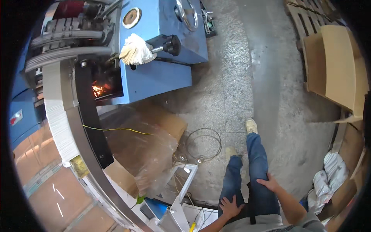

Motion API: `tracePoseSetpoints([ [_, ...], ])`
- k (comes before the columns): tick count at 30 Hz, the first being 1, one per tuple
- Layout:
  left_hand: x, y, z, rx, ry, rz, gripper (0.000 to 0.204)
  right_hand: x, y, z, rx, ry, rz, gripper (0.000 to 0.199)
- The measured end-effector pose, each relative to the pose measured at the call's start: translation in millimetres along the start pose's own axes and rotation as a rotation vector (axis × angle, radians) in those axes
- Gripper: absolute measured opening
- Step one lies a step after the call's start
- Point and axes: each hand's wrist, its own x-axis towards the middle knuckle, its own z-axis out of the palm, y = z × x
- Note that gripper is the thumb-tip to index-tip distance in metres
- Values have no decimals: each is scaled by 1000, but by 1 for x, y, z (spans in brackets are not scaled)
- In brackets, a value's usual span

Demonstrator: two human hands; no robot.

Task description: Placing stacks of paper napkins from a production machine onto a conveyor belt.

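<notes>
In the head view, the concrete floor [270, 77] stretched ahead of you between the blue machine [162, 81] on your left and the cardboard box [340, 65] on your right. A loop of cable [221, 144] lay just beside your left shoe [230, 151], and a white metal frame [188, 178] stood near that leg (its corner faced the loop). Your jeans [257, 154] were in the lower middle, under both hands: blue denim, worn paler in patches, creased around the knees. Your left hand [230, 207] lay on the left thigh, fingers spread wide, gripping nothing; your right hand [270, 183] rested on the right leg, loosely open, thumb out, likewise gripping nothing.
</notes>
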Motion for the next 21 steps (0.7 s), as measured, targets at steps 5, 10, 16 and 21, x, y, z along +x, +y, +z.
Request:
tracePoseSetpoints([
  [5,22,12,3,55,94,7,93,0,-26,-16,68,-14,-15,117],
  [10,66,-7,9,-193,13,-233,99,27,-31,-9,-22,13,-98,123],
  [16,126,-44,27,-284,-89,-211,107,46,-63,10,-51,-11,-87,137],
  [21,140,-59,44,-279,-135,-205,108,53,-56,36,-101,25,26,139],
])
